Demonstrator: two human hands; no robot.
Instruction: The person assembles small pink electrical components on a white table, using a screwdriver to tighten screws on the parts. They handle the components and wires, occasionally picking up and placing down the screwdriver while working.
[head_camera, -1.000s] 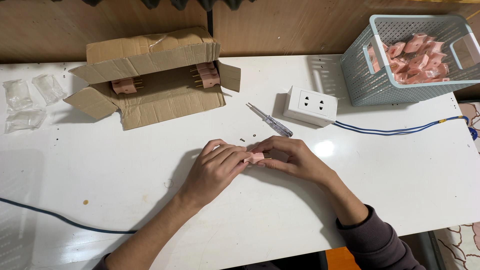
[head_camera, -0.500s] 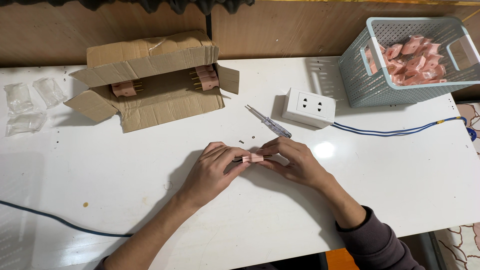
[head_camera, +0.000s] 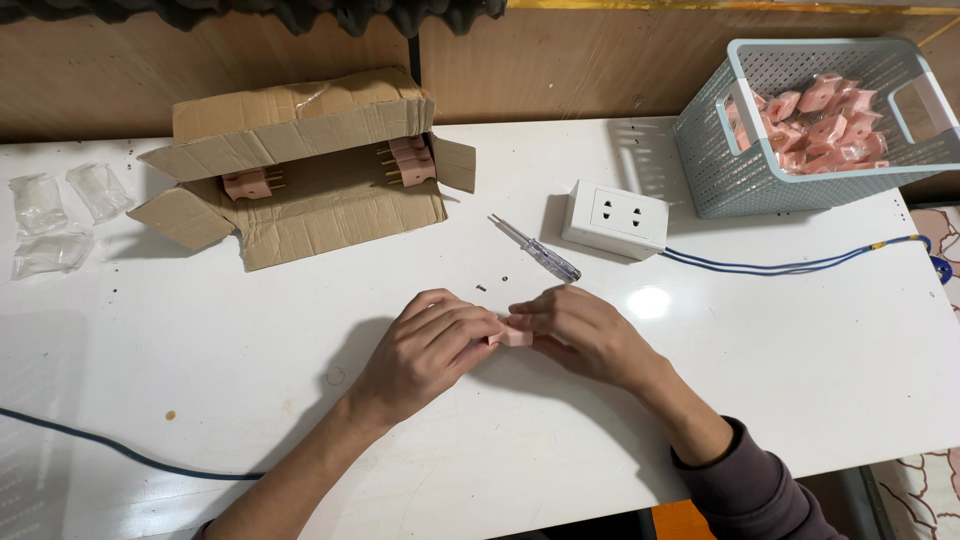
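The person is showing 2 bare hands, the left hand (head_camera: 425, 352) extending from an uncovered forearm and the right hand (head_camera: 585, 335) emerging from a dark greyish-purple long sleeve (head_camera: 745, 490) bunching at the wrist.

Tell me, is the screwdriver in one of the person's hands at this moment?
No, the screwdriver lies on the white table, apart from both hands, which hold a small pink piece between them.

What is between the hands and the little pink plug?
Nothing visible. Both hands, left and right, already pinch the pink plug between their fingertips, low over the table. The screwdriver lies apart, behind them.
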